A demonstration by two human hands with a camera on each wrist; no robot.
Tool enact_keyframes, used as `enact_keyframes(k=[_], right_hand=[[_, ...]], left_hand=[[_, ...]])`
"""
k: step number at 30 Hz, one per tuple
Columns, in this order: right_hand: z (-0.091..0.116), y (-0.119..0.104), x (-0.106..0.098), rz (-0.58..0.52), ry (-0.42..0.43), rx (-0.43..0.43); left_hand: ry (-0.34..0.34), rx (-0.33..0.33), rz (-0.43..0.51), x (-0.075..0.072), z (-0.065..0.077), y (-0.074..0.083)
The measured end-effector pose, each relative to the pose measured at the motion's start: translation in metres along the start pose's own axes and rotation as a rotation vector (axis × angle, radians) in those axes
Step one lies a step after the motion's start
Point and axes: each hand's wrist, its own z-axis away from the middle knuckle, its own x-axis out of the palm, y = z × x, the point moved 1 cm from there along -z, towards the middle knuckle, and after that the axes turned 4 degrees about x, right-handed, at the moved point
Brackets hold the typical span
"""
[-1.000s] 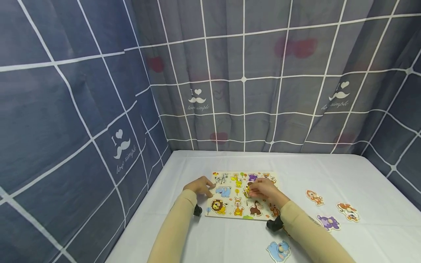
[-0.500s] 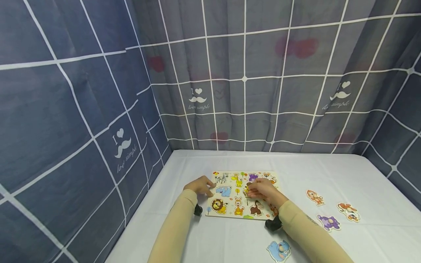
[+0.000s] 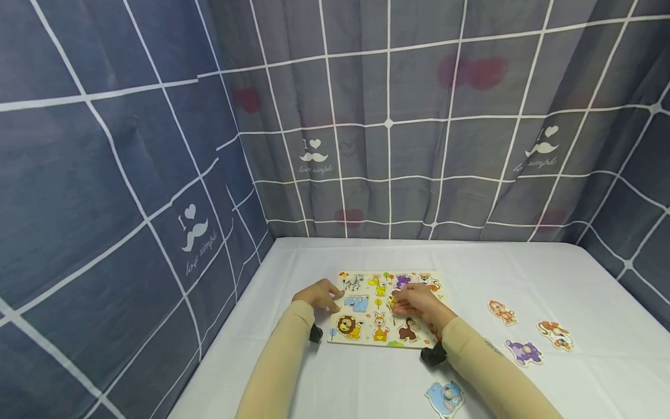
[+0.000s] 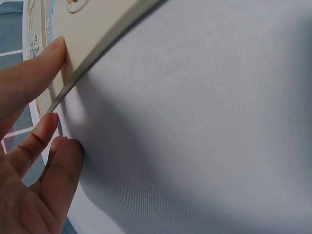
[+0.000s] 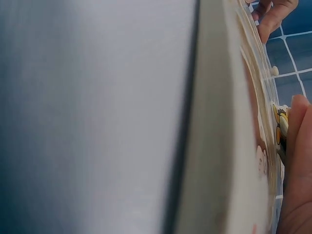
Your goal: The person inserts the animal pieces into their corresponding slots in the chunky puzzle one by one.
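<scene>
A yellow piece [image 5: 279, 122] is pinched by the right hand [image 3: 420, 304] over the board [image 3: 369, 320]; its left edge is touched by the left hand [image 3: 318, 295], fingers loosely apart. White cloth [image 3: 468, 291] is left between board and loose pieces [image 3: 525, 352] at right.

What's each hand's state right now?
Left hand: open, touching the board at its left edge.
Right hand: closed, holding a yellow piece.

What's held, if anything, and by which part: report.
Right hand pinches a yellow puzzle piece; the gripped part is hidden. Left hand touches the puzzle board at its edge.
</scene>
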Motion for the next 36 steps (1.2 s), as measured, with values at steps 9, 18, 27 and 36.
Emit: enact_keyframes(k=[9, 18, 27, 36], right_hand=[[-0.0011, -0.0017, 0.0023, 0.041, 0.021, 0.018], [-0.0028, -0.0050, 0.0037, 0.098, 0.040, 0.042], [-0.0022, -0.0065, 0.0047, 0.115, 0.049, 0.030], [0.0001, -0.0060, 0.0069, 0.136, 0.065, 0.025]], left_hand=[[-0.001, 0.015, 0.002, -0.0016, 0.0034, 0.0009], [-0.013, 0.019, -0.017, -0.0031, 0.0030, 0.0024], [-0.016, 0.019, 0.002, -0.0036, 0.0034, 0.0025], [-0.012, 0.017, 0.003, -0.0022, 0.0019, 0.0011]])
